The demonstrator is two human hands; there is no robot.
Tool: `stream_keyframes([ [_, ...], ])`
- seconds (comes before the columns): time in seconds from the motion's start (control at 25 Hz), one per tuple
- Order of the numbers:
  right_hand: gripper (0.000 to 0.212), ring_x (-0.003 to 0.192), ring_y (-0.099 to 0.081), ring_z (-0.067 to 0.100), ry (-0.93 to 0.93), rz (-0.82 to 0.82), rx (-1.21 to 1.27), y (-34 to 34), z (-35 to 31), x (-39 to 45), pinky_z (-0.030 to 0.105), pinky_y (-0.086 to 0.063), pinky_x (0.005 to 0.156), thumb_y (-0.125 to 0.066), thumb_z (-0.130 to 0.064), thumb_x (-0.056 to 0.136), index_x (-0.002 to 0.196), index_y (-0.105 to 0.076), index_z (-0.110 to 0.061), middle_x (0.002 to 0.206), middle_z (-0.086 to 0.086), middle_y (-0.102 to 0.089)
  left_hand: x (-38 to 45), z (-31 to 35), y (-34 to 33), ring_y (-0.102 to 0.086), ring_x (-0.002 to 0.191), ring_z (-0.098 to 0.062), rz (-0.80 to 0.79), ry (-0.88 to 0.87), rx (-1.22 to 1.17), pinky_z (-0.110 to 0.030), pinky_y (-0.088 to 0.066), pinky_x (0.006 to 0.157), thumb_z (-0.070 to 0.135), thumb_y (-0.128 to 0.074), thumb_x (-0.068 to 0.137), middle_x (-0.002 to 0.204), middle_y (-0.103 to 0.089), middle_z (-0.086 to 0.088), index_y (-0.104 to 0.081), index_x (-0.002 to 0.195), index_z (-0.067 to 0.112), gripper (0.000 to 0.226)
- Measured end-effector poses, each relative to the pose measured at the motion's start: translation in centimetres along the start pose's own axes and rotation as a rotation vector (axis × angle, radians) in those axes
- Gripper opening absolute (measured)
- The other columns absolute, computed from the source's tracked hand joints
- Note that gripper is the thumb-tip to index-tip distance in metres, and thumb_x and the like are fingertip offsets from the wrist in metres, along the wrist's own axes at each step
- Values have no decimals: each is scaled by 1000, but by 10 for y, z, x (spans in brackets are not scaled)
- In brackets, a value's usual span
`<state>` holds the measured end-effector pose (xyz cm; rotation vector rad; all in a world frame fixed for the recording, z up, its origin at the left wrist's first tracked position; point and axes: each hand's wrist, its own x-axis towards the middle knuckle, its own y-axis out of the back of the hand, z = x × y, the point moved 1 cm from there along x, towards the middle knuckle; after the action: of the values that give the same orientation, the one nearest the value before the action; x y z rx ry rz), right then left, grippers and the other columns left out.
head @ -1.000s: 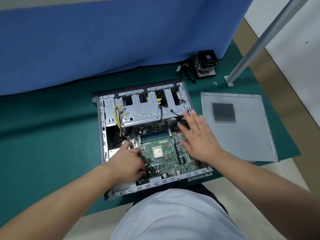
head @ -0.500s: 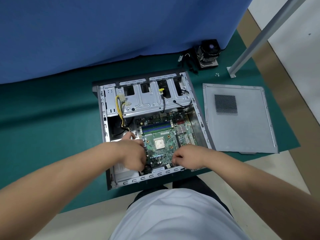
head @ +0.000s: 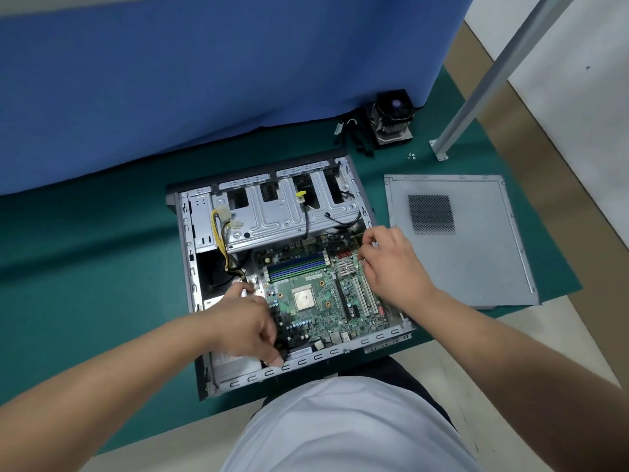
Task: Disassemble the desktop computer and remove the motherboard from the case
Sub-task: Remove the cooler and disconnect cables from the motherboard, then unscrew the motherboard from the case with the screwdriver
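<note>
The open grey computer case [head: 185, 240] lies flat on a green mat. Inside it sits the green motherboard [head: 316, 294], with a bare CPU in the middle and RAM sticks behind it. My left hand [head: 245, 321] is closed over the board's left edge, thumb down at the near-left corner. My right hand [head: 391, 264] is at the board's far right edge beside the case wall, its fingers curled down onto the board. What lies under the fingertips is hidden.
A metal drive cage [head: 272, 216] spans the far half of the case, with yellow cables [head: 218, 229] at its left. The removed side panel [head: 476, 260] lies to the right. A CPU cooler [head: 391, 120], loose screws [head: 412, 155] and a metal post [head: 476, 90] stand behind. A blue partition [head: 204, 80] lies beyond.
My right hand went from the board's right side to its near edge, then back up to the far right edge. My left hand stayed at the left edge.
</note>
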<state>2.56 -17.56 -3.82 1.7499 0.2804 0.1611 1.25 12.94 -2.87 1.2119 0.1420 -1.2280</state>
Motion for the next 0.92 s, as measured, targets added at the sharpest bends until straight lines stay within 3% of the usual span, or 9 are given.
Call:
stream_keyframes([
  [0.08,16,108,-45,16,9,-26,87,4,4,5,33,-44,99,-63,-26,96,104,-74,-18,112,-5,-52,-2,3,14,-55,107,6,-159,26,-91,-40,-5,116,65,-67,84,91,-72,24,-71,82,42,23],
  [0.16,15,101,-51,7,-42,-89,316,16,16,16,27,-45,93,-63,-35,96,102,-74,-26,105,-13,-56,-1,5,36,-65,98,8,-272,35,-324,-37,-27,119,45,-70,92,95,-72,31,-73,96,47,5],
  [0.2,15,95,-57,3,-116,-98,486,22,25,22,25,-47,89,-63,-38,97,100,-74,-28,101,-16,-61,2,4,47,-66,96,11,-216,29,-405,-35,-39,114,40,-69,95,99,-71,33,-72,101,47,10],
  [0.28,14,87,-65,3,-339,-20,742,27,47,30,26,-51,83,-63,-37,98,96,-73,-29,95,-15,-68,13,1,69,-64,99,12,94,41,-469,-31,-48,106,41,-64,98,106,-70,33,-71,105,46,11],
  [0.36,14,96,-66,11,-521,-5,688,19,70,35,27,-49,88,-60,-31,101,99,-73,-26,103,-13,-71,28,-2,84,-61,104,7,505,95,-463,-32,-50,101,41,-61,99,113,-68,29,-69,111,46,15],
  [0.48,26,100,-63,15,-565,-327,557,-16,88,39,22,-46,86,-54,-19,103,124,-70,-21,126,-1,-67,51,-9,90,-45,131,-5,820,172,-314,-43,-39,114,40,-55,102,143,-55,16,-58,135,42,33],
  [0.6,34,97,-65,27,-539,-573,473,-48,89,42,33,-57,86,-48,-2,98,123,-68,-11,128,13,-64,69,-16,78,-16,154,-11,751,299,-293,-47,-13,124,52,-43,105,166,-24,17,-36,153,47,49],
  [0.8,36,105,-62,35,-575,-485,377,-66,90,47,40,-53,98,-39,6,95,119,-64,-4,129,18,-53,81,-24,60,1,155,-2,761,304,-248,-29,5,119,56,-37,105,169,-12,19,-24,157,49,54],
  [0.92,35,110,-57,30,-653,-405,388,-74,85,48,34,-46,95,-40,-10,101,132,-57,-6,127,14,-54,83,-28,61,0,155,-1,771,316,-230,-28,4,118,55,-38,106,168,-14,20,-28,155,50,51],
])
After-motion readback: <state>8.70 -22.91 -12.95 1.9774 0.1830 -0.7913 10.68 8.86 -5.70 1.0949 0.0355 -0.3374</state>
